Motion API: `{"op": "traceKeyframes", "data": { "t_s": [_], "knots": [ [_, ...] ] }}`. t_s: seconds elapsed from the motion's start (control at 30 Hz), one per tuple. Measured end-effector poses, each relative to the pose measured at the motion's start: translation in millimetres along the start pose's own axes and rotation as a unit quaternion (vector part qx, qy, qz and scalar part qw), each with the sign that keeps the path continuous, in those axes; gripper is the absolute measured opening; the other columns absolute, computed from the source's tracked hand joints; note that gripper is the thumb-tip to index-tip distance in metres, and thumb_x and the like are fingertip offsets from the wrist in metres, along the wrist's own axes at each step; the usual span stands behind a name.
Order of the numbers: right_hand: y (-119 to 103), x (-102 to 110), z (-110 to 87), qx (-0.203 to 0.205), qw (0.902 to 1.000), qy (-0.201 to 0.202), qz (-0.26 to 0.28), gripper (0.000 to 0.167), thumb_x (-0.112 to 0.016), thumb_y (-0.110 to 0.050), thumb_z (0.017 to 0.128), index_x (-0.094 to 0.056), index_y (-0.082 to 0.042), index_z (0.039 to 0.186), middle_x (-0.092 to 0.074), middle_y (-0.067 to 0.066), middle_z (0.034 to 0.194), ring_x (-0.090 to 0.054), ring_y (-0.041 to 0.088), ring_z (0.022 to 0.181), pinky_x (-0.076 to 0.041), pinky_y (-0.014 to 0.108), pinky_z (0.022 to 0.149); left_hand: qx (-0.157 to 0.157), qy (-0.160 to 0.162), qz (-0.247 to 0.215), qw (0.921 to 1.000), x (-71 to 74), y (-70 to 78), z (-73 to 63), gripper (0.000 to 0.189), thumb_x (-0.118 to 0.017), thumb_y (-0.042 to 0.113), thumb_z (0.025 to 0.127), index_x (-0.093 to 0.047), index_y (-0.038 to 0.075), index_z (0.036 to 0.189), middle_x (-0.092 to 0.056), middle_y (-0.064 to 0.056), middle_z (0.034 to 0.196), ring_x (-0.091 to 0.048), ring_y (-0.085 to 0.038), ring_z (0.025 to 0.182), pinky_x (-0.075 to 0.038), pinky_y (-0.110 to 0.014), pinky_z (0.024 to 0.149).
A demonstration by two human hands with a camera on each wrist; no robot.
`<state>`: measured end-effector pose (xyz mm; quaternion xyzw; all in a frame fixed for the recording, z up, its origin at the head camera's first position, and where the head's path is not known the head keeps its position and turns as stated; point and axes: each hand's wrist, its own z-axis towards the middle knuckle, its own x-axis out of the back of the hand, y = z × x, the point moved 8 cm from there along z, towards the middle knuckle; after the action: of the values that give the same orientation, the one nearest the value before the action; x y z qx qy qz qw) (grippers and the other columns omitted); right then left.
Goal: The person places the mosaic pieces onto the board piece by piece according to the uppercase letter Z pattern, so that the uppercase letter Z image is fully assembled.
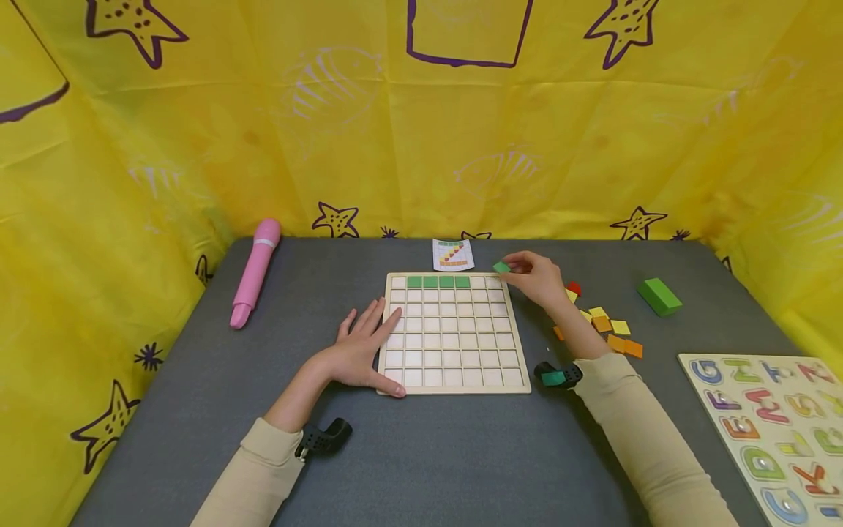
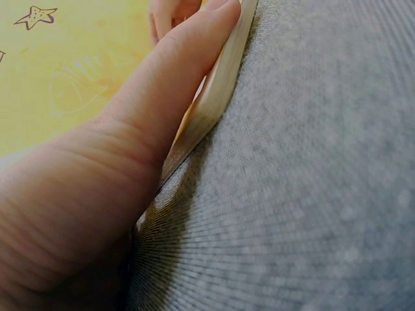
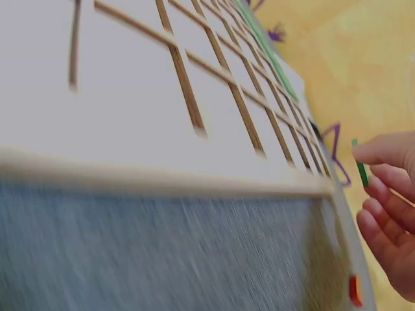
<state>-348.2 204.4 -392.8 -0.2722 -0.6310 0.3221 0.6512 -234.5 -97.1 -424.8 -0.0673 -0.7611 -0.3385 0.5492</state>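
A wooden grid board point(image 1: 459, 333) lies in the middle of the table, with several green square tiles point(image 1: 437, 282) in its top row. My left hand point(image 1: 358, 351) rests on the board's left edge, fingers spread and thumb point(image 2: 194, 52) along the near corner. Just above the board's top right corner, my right hand point(image 1: 535, 278) pinches a green tile point(image 1: 501, 268) between thumb and fingers. The right wrist view shows this green tile point(image 3: 360, 162) edge-on. Behind the board lies a small pattern card point(image 1: 453, 255) with green, yellow, red and orange squares.
Loose yellow and orange tiles point(image 1: 617, 327) and a red piece point(image 1: 574, 288) lie right of the board, partly behind the right forearm. A green block point(image 1: 660, 296) and an alphabet board point(image 1: 770, 432) are farther right. On the left lies a pink wand-shaped object point(image 1: 255, 274).
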Motion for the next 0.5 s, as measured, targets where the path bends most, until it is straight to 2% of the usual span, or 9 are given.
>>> {"op": "traceKeyframes", "data": {
  "t_s": [0.23,0.5],
  "knots": [
    [-15.4,-27.1,-1.2,0.047,0.9979,-0.045,0.006,0.030,-0.072,-0.018,0.089,-0.068,-0.005,0.116,-0.066,0.013,0.103,-0.059,0.026,0.095,-0.048,0.035,0.078,-0.005,0.005,-0.002,1.0000,-0.3,0.4,-0.8,0.127,-0.077,0.067,0.069,-0.005,0.012,0.158,0.011,-0.020,0.161,0.009,-0.034,0.147,0.005,-0.060,0.110],
    [-20.3,-39.3,-3.3,0.077,0.9942,-0.074,-0.010,0.026,-0.071,-0.011,0.089,-0.069,-0.005,0.115,-0.065,0.014,0.106,-0.057,0.028,0.095,-0.047,0.041,0.085,-0.008,0.004,-0.005,0.9999,-0.3,0.7,-1.5,0.128,-0.077,0.066,0.069,-0.004,0.012,0.158,0.011,-0.020,0.160,0.010,-0.034,0.147,0.006,-0.059,0.110]
  ]
}}
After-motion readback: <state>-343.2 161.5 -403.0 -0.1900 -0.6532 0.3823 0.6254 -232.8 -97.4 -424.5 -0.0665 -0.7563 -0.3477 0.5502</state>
